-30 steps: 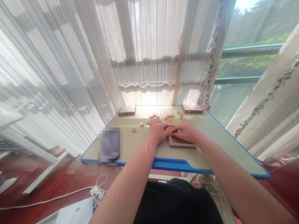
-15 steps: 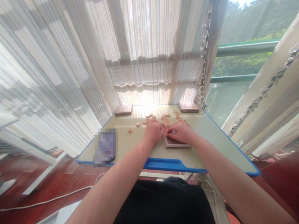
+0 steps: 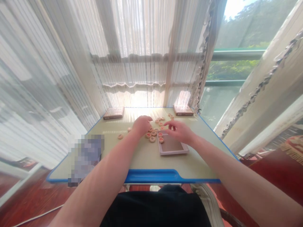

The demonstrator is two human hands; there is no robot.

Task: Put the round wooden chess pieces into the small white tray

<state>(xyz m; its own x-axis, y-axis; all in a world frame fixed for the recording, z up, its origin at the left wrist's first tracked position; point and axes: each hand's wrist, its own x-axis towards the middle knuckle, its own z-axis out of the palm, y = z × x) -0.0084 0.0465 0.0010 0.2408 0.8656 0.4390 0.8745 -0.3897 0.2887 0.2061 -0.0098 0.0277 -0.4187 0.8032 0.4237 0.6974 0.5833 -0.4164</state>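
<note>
On the counter (image 3: 142,157), the shallow box (image 3: 174,152) is holding two round pieces (image 3: 161,139); loose discs (image 3: 152,139) are lying left of it and beyond. The right hand (image 3: 181,130) is hovering over its far side, parted wide; the left hand (image 3: 141,125) is hovering leftward of it, its grip not showing.

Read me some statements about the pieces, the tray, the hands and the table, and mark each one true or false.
1. Two round pieces lie in the tray. True.
2. They sit along the tray's right side. False: they sit along its left side.
3. The right hand is nearer the tray than the left hand. True.
4. The table is edged in red. False: it is edged in blue.
5. Two flat box-like objects lie toward the table's far edge. True.
</note>
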